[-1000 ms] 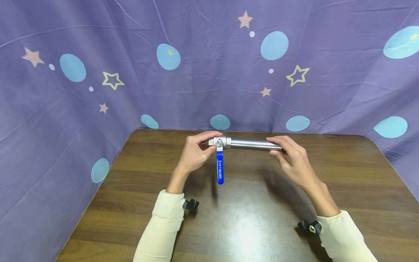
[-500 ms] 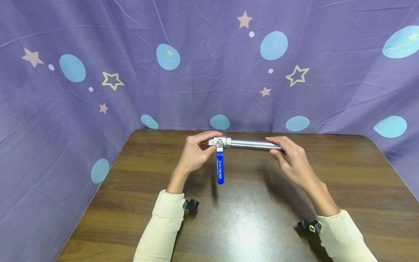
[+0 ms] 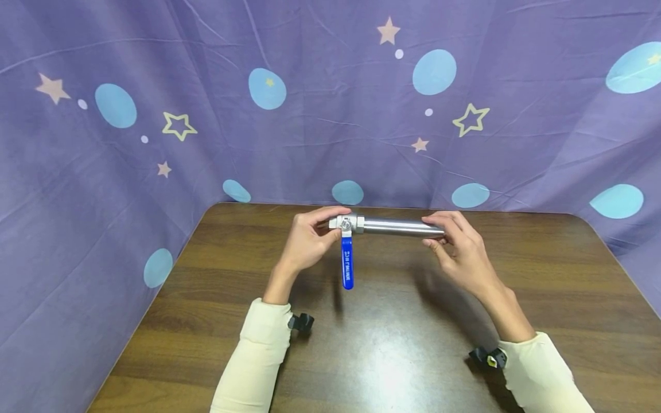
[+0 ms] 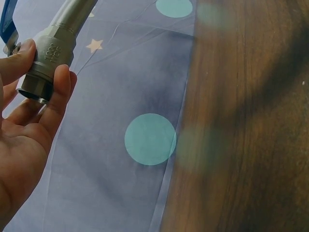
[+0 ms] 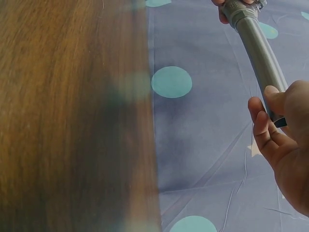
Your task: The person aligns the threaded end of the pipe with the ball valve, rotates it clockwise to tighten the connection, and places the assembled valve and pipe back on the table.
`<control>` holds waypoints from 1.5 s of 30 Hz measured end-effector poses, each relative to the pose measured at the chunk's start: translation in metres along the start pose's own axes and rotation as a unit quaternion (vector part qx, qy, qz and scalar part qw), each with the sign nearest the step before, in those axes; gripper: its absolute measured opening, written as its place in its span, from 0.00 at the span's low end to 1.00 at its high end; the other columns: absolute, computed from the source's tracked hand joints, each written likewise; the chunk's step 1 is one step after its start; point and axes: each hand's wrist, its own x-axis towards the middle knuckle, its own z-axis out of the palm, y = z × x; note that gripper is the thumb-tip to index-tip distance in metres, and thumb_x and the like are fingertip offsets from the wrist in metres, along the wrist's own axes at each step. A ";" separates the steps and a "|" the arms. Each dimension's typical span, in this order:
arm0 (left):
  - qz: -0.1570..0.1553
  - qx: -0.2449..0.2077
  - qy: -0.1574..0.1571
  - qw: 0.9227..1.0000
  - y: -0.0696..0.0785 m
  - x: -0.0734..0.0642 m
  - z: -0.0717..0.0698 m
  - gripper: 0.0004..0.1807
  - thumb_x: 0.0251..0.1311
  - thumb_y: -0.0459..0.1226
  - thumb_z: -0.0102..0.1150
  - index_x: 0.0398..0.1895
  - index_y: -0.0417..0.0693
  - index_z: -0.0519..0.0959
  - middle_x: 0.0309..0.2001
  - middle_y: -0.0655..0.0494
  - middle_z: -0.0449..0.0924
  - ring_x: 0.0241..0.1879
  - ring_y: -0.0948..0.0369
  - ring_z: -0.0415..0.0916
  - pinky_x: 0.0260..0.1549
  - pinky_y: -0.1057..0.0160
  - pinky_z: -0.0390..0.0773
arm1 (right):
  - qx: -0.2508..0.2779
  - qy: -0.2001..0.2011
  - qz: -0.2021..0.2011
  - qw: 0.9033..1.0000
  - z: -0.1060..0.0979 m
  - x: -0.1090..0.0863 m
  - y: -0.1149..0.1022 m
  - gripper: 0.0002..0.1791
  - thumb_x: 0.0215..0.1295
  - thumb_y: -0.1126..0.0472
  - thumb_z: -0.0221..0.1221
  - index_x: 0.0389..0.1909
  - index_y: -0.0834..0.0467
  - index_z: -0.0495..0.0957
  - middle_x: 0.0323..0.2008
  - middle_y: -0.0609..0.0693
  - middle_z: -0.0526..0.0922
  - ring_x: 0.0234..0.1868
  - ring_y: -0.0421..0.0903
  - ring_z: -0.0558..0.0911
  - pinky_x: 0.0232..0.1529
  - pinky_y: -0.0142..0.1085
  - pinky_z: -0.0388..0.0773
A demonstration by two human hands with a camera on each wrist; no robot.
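A metal ball valve [image 3: 356,223] with a blue lever handle [image 3: 348,264] is held above the table. A straight steel pipe [image 3: 397,227] extends from the valve's right end, and the two lie in one line. My left hand [image 3: 308,241] grips the valve body between thumb and fingers; the left wrist view shows the open threaded end of the valve [image 4: 36,89] facing the palm. At the pipe's far right end, my right hand [image 3: 465,252] holds the tube loosely, its thumb and fingers on either side in the right wrist view. The lever points toward me, across the pipe.
The brown wooden table [image 3: 206,332] lies below both hands, reflecting a bright light spot. Behind it hangs a purple curtain [image 3: 320,115] with stars and blue ovals. A black strap mount [image 3: 302,323] sits at the left wrist and another black mount [image 3: 488,358] at the right.
My right thumb and fingers have shifted slightly at the pipe's end, the thumb dropping a little away from it in the head view. The left hand, valve and pipe stay almost still.
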 end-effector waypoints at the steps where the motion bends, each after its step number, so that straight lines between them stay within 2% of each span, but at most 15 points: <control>1: -0.001 0.000 0.000 1.000 0.000 0.000 0.000 0.24 0.56 0.17 0.66 0.58 0.34 0.86 0.57 0.37 0.88 0.48 0.58 0.85 0.52 0.55 0.92 | -0.002 0.000 -0.001 1.000 0.000 0.000 0.000 0.26 0.57 0.80 0.72 0.58 0.64 0.84 0.53 0.59 0.85 0.49 0.34 0.80 0.45 0.14 0.79; 8: -0.005 -0.003 -0.003 1.000 0.001 0.000 0.001 0.24 0.56 0.17 0.65 0.58 0.34 0.86 0.56 0.37 0.89 0.47 0.60 0.85 0.50 0.63 0.92 | -0.011 0.004 -0.022 1.000 -0.002 0.000 0.001 0.28 0.54 0.82 0.72 0.58 0.65 0.84 0.51 0.58 0.88 0.47 0.34 0.81 0.45 0.14 0.77; 17: -0.010 -0.013 -0.005 1.000 0.001 0.000 0.002 0.24 0.56 0.17 0.65 0.57 0.34 0.86 0.56 0.37 0.89 0.46 0.62 0.85 0.49 0.67 0.91 | -0.015 -0.003 -0.015 1.000 -0.004 0.000 0.002 0.26 0.56 0.79 0.72 0.57 0.64 0.85 0.51 0.58 0.88 0.49 0.33 0.81 0.47 0.14 0.76; 28: -0.007 -0.020 -0.007 1.000 0.002 0.000 0.003 0.24 0.56 0.16 0.64 0.57 0.34 0.86 0.58 0.37 0.88 0.49 0.61 0.85 0.51 0.65 0.91 | -0.030 -0.018 0.005 0.999 -0.007 -0.001 0.002 0.24 0.60 0.76 0.72 0.59 0.63 0.84 0.51 0.56 0.89 0.45 0.31 0.80 0.48 0.14 0.75; 37: -0.004 -0.019 -0.008 1.000 0.000 -0.001 0.003 0.25 0.54 0.15 0.64 0.57 0.33 0.86 0.60 0.37 0.87 0.56 0.50 0.87 0.56 0.62 0.90 | -0.044 -0.021 -0.007 0.999 -0.007 -0.001 0.002 0.26 0.60 0.78 0.71 0.60 0.60 0.84 0.43 0.50 0.87 0.33 0.29 0.78 0.39 0.16 0.75; 45: -0.004 -0.024 -0.009 1.000 0.001 -0.001 0.003 0.25 0.54 0.15 0.65 0.57 0.32 0.86 0.60 0.36 0.87 0.57 0.47 0.86 0.57 0.62 0.89 | -0.045 -0.032 -0.001 0.998 -0.008 0.000 0.002 0.26 0.61 0.77 0.70 0.60 0.60 0.84 0.40 0.49 0.86 0.35 0.30 0.78 0.40 0.17 0.74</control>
